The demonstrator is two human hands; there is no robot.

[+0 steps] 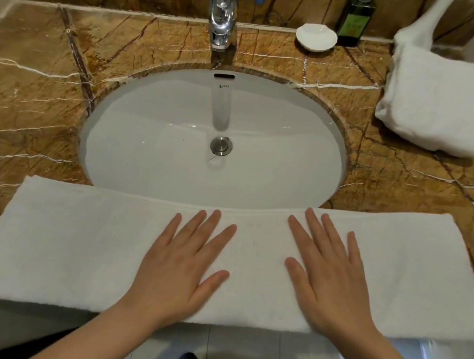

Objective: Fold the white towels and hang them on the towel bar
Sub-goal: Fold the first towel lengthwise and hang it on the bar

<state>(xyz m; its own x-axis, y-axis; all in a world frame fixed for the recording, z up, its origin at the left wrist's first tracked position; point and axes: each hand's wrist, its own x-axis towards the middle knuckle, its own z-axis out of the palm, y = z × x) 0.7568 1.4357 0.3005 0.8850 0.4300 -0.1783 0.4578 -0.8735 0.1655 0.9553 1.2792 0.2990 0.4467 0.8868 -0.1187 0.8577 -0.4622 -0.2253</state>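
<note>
Along the front edge of the brown veined marble counter (28, 95) lies the long white terry towel (68, 241), already folded into a narrow band. Its long axis runs left to right across the person's body, with the right end angled slightly farther away. Its far hem crosses the near rim of the oval white sink basin (157, 153) and its near edge sits at the counter's lip. The left hand (184, 266) and right hand (328, 280) rest flat on the towel's middle, near each other, fingers straight and fanned, gripping nothing. This looks like the smoothing step between folds. The next move probably calls for pinching one short end and carrying it across to the other, keeping the hems aligned, before lifting the towel to the bar (no bar is in view). Farther out, a second folded white towel (438, 104) sits at the counter's right rear, well apart, beside a small white ceramic dish (316, 37) and a dark green pump bottle (356, 16). A chrome faucet (222, 13) stands behind the basin.
</note>
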